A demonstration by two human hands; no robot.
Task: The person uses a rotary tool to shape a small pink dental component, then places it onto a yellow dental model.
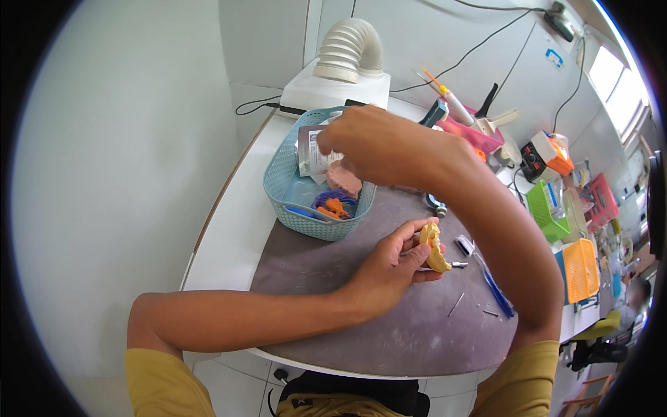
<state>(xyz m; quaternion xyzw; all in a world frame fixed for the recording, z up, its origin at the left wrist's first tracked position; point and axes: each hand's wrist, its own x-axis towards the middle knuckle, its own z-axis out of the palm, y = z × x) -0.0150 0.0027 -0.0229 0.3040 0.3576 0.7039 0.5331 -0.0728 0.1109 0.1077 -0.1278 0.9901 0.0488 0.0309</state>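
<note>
My left hand [396, 267] is closed around a yellow dental cast [434, 248], its row of teeth turned to the right, low over the dark mat. My right hand [361, 142] reaches over a light blue plastic basket [309, 226], with its fingers curled downward. Directly below that hand is a pink dental cast [343, 179]; whether the fingers grip it is hidden. Also in the basket are a silver-and-white packet [310, 154], an orange piece [336, 208] and purple pieces [323, 200].
A blue-handled tool [497, 288], a small metal pin [456, 304] and a short screw-like piece [490, 313] lie on the grey mat [389, 340]. Behind the basket stands a white box with a ribbed hose [351, 48]. Pink, green [547, 214] and orange baskets [580, 270] line the right.
</note>
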